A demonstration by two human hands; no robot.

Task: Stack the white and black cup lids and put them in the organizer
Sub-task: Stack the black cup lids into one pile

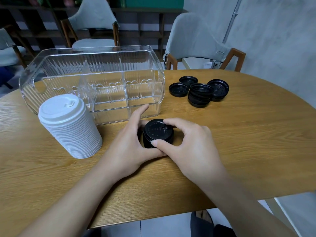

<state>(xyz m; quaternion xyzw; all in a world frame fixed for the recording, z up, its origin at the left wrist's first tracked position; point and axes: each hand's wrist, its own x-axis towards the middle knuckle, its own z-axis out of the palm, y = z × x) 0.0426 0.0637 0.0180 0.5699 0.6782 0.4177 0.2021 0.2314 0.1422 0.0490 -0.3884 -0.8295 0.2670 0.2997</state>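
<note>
On the wooden table, a tall stack of white lids stands at left before the clear organizer, whose compartments hold nothing. The left hand and right hand clasp a black lid stack; loose black lids lie right.

Oak table (grey chairs behind)

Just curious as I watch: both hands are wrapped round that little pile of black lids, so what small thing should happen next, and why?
Probably the right hand should reach for the loose black lids at the table's far right and add them to the black stack, which the left hand steadies. The white stack looks finished, several black lids lie unstacked, and the organizer holds nothing yet.
</note>
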